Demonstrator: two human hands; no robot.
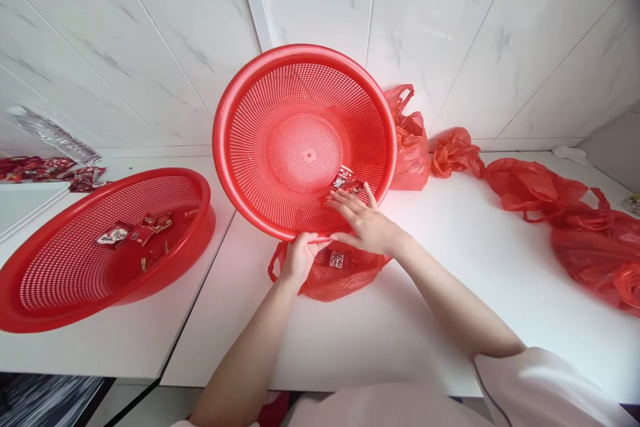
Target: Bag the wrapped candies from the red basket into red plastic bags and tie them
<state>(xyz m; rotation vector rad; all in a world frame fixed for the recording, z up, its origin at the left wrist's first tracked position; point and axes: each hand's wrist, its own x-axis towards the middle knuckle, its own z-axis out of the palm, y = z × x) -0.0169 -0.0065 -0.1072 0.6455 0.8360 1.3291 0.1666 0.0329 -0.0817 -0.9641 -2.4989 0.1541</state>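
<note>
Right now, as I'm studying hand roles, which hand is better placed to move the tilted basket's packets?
Probably the right hand: it reaches inside the basket, beside the packets, while the left hand grips the rim.

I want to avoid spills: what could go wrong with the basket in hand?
The tilted basket might tip further if the left hand loosens its hold on the near rim. Packets by the right hand, low inside, could slide over that rim and perhaps miss the red bag below.
</note>
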